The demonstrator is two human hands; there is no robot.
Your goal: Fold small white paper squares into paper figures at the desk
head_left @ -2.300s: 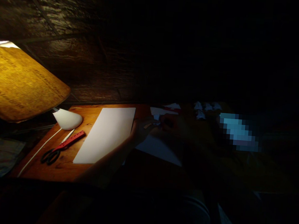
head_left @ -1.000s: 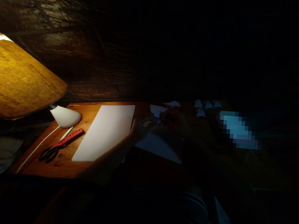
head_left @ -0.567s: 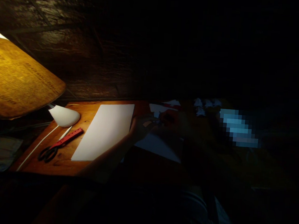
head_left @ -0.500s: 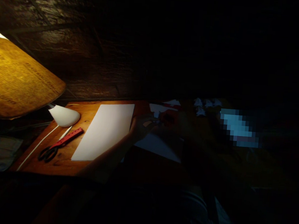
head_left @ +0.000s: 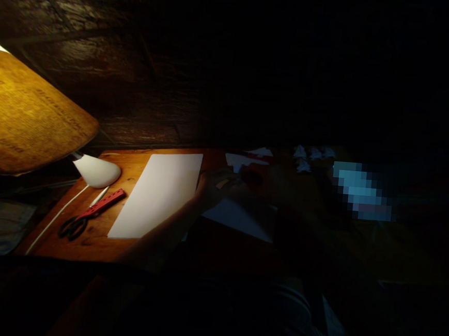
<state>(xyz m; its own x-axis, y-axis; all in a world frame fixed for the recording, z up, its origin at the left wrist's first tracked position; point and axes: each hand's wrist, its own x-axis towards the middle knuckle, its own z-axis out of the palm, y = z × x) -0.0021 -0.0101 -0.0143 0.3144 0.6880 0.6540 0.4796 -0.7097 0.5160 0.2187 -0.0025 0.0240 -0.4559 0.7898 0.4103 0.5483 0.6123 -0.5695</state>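
My left hand (head_left: 216, 183), its fingers curled, reaches in from the lower left over the table. Close against it is my right hand (head_left: 251, 178), closed and mostly lost in shadow. A small pale piece of paper (head_left: 238, 167) shows at the fingertips, where the two hands meet; its shape is too dark to make out. Below the hands lies a white sheet (head_left: 239, 222), partly shaded. To the left of my left hand, a larger white sheet of paper (head_left: 160, 196) lies in the lamplight.
Red-sheathed scissors with black handles (head_left: 92, 213) and a white pen (head_left: 100, 196) lie at the left, by the lamp base (head_left: 98, 171) and its shade (head_left: 30, 114). Behind my hands are more paper pieces (head_left: 246, 161). Several crumpled or folded papers (head_left: 303, 158) sit farther right, near a blurred bright rectangle (head_left: 360, 189).
My hands stay together in nearly the same place, with slight finger movement. Less of the small pale paper shows between them now. The view has shifted slightly.
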